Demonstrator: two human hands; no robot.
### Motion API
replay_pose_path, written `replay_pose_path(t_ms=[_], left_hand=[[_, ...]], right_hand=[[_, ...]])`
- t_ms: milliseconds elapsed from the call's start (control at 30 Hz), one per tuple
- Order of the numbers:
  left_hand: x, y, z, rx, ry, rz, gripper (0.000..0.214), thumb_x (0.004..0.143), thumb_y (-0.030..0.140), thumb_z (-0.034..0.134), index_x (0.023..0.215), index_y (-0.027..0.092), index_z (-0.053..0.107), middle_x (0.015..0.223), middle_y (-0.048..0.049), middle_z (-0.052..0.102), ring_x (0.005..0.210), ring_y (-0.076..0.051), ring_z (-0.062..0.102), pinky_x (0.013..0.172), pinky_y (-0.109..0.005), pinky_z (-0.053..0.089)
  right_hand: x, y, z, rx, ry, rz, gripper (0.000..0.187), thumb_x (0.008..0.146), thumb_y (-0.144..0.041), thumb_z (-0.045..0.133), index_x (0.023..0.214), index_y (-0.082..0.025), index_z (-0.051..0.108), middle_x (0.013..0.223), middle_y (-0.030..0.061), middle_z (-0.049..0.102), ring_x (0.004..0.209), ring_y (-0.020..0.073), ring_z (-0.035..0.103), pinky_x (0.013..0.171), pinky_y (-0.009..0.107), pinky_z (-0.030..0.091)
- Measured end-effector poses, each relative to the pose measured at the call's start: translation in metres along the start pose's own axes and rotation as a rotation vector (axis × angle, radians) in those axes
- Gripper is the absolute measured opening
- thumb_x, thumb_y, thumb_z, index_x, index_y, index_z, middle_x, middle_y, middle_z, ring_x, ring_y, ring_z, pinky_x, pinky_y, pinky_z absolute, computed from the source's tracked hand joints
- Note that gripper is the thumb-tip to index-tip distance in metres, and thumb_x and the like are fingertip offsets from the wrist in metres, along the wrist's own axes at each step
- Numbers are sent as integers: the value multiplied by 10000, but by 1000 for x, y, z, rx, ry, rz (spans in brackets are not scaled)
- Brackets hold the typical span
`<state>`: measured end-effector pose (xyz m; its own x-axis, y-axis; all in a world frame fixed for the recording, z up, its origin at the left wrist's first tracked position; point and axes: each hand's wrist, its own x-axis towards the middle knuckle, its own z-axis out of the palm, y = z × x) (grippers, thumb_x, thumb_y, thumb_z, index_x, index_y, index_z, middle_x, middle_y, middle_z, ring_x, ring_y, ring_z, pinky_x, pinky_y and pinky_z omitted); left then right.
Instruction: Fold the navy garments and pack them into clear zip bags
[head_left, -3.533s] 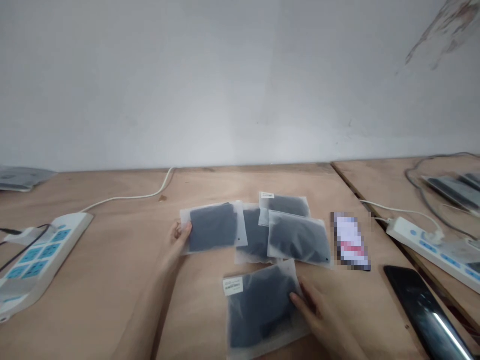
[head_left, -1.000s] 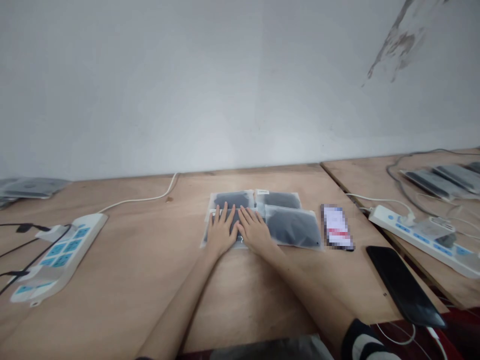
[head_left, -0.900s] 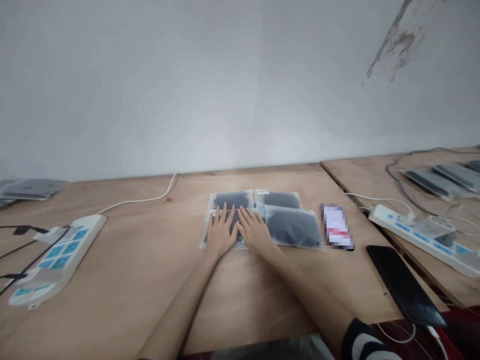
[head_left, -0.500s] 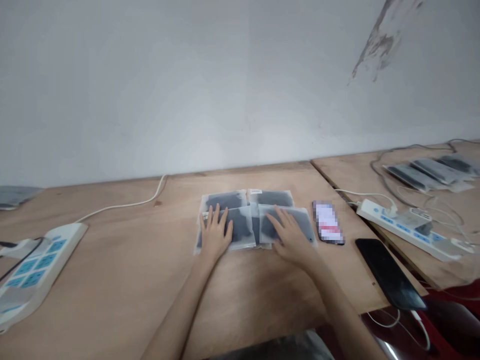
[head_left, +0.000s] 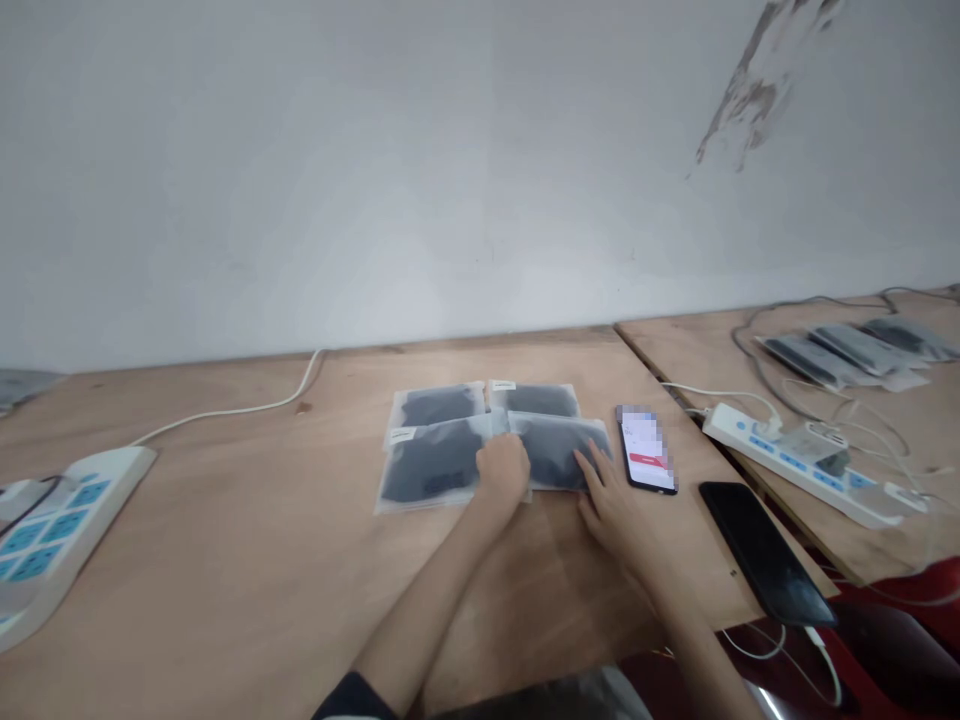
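Four frosted plastic bags with dark contents lie in two rows on the wooden table [head_left: 225,560]: back left bag [head_left: 439,405], back right bag [head_left: 534,399], front left bag [head_left: 424,472], front right bag [head_left: 555,448]. My left hand [head_left: 502,470] rests with curled fingers where the two front bags meet; what it pinches is hidden. My right hand [head_left: 611,500] lies with fingers stretched out, and its tips touch the near right edge of the front right bag.
A phone with a lit screen [head_left: 646,462] lies right of the bags, and a black phone [head_left: 765,550] overhangs the table's near right corner. White power strips sit at the left [head_left: 45,515] and on the right table [head_left: 806,460], with cables and more bags [head_left: 847,345].
My left hand has moved right off the front left bag and curled at the middle. My right hand has drawn back to the front right bag's near edge.
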<state>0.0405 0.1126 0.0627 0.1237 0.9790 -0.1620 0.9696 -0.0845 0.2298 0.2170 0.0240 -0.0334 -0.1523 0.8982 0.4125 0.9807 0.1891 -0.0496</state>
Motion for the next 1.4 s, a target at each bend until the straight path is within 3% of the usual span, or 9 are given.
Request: replay_pose_path(t_ms=[300, 500, 600, 733, 867, 1067, 1167, 1300, 1400], left_hand=[[-20, -11, -15, -27, 57, -48, 331, 1003, 255, 326, 1111, 122, 610, 973, -159, 741, 952, -293, 720, 766, -353, 522], [-28, -21, -7, -12, 56, -91, 303, 1007, 264, 364, 1121, 106, 597, 916, -159, 735, 898, -295, 725, 735, -352, 523], [-32, -19, 6, -8, 203, 28, 313, 1005, 315, 400, 1139, 113, 598, 996, -162, 717, 944, -292, 702, 814, -386, 526], [-22, -22, 16, 16, 476, 244, 351, 969, 342, 491, 1231, 142, 610, 1359, -205, 576, 1266, -349, 540, 1059, -490, 411], [19, -58, -9, -57, 400, 84, 385, 977, 359, 437, 1284, 183, 589, 1420, -150, 552, 1340, -291, 487, 1135, -443, 341], [80, -145, -41, -98, 314, -280, 587, 919, 458, 442, 1252, -15, 543, 1209, -334, 631, 1178, -430, 596, 956, -539, 459], [78, -163, -28, -137, 275, -331, 709, 916, 560, 420, 1306, -26, 506, 1237, -343, 616, 1189, -440, 592, 956, -536, 461], [59, -166, -9, -199, 278, -251, 745, 964, 586, 313, 1462, 35, 377, 1422, -271, 518, 1326, -363, 507, 1081, -471, 393], [50, -174, -6, -236, 244, -179, 793, 931, 651, 380, 1495, 95, 362, 1515, -219, 435, 1394, -339, 435, 1131, -442, 356]], right_hand=[[2, 0, -7, 82, -87, -66, 712, 934, -139, 301, 1596, -253, 65, 1613, 94, 306, 1454, 319, 342, 1119, 548, 379], [-8, -4, -9, 71, -143, -61, 806, 852, -73, 351, 1594, -285, 116, 1593, 58, 355, 1450, 315, 351, 1129, 539, 374], [-9, -3, -7, 110, -144, -72, 739, 864, -101, 393, 1574, -247, 250, 1569, 91, 398, 1460, 324, 328, 1140, 554, 352], [19, 10, -10, 270, -114, -38, 560, 915, -154, 371, 1468, -186, 450, 1502, 132, 480, 1394, 288, 434, 1092, 491, 429], [77, 29, -13, 291, -92, 104, 436, 978, -256, 346, 1347, -138, 546, 1311, 162, 634, 1226, 281, 584, 1032, 436, 468], [136, 39, 12, 189, -186, 253, 483, 991, -292, 356, 1382, -39, 484, 1306, 242, 619, 1149, 326, 626, 979, 427, 462], [135, 37, 28, 179, -203, 252, 543, 1003, -400, 365, 1419, -65, 462, 1375, 233, 575, 1218, 338, 584, 1016, 437, 427], [122, 32, 42, 172, -225, 209, 582, 1001, -477, 354, 1499, -179, 396, 1443, 173, 536, 1321, 333, 496, 1080, 468, 357], [114, 28, 48, 171, -197, 170, 608, 1004, -463, 318, 1534, -166, 339, 1477, 179, 499, 1369, 349, 437, 1101, 506, 327]])
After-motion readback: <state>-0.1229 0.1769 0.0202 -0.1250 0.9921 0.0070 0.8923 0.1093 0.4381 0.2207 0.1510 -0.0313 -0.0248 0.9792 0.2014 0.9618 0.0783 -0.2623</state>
